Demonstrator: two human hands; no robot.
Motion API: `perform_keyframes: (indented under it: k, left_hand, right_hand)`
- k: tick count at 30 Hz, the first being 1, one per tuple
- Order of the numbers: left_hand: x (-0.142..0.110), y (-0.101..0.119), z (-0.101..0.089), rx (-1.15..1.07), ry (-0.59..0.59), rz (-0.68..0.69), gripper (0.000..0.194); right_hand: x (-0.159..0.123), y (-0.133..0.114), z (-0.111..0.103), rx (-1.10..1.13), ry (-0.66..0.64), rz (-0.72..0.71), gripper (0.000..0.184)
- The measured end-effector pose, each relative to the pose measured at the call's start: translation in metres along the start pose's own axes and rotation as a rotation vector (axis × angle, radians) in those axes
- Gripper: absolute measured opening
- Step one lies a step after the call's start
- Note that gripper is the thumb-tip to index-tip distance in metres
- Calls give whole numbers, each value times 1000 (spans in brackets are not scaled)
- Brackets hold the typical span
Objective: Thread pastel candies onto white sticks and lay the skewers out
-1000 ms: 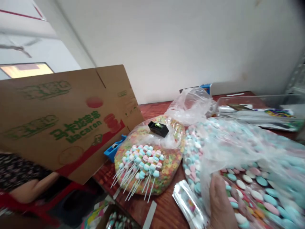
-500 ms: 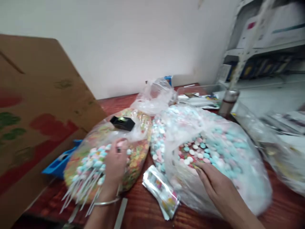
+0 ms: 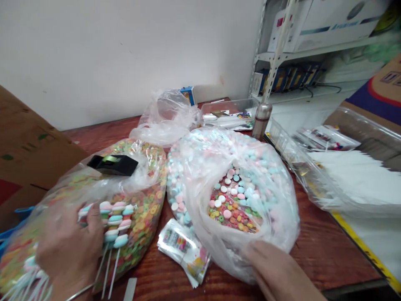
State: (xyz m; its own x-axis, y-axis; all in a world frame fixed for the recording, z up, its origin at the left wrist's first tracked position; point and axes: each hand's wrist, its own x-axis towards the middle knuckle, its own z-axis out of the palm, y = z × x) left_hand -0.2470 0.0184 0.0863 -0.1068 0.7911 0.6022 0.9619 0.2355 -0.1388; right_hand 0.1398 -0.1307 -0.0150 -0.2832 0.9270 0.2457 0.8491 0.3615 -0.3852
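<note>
Over the left bag, my left hand has its thumb and fingers closed around a candy skewer, whose stick is hidden by the hand. Just right of it, several skewers of pastel button candies and coloured rings lie side by side on the bag of ring candies. More white sticks show below my wrist. My right hand, slightly blurred, is closed at the near rim of the plastic bag of button candies. Loose rings and button candies show in this bag's opening.
A black tape dispenser sits on the left bag. Silver printed packets lie between the bags. Behind stand a clear tray and a steel flask. A clear bin with white sheets is at right, a cardboard box at left.
The view has swung right. My left hand has gone from above the candy skewers to closing on one. My right hand has drawn back from the bag's opening to its near rim.
</note>
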Motion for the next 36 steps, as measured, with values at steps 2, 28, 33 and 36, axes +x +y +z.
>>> perform_keyframes:
  k: [2,28,33,36]
  left_hand:
    - [-8,16,-9,-131,133,8,37]
    - [-108,169,-26,-471,-398,623,34]
    - [-88,180,-30,-438,-398,520,31]
    - [-82,207,-42,-666,-451,531,20]
  right_hand:
    - [10,8,-16,-32,26,40,40]
    - [14,22,18,-412,-13,251,24]
    - [6,47,-16,-188,-16,510,14]
    - [13,49,-36,169,165,533,17]
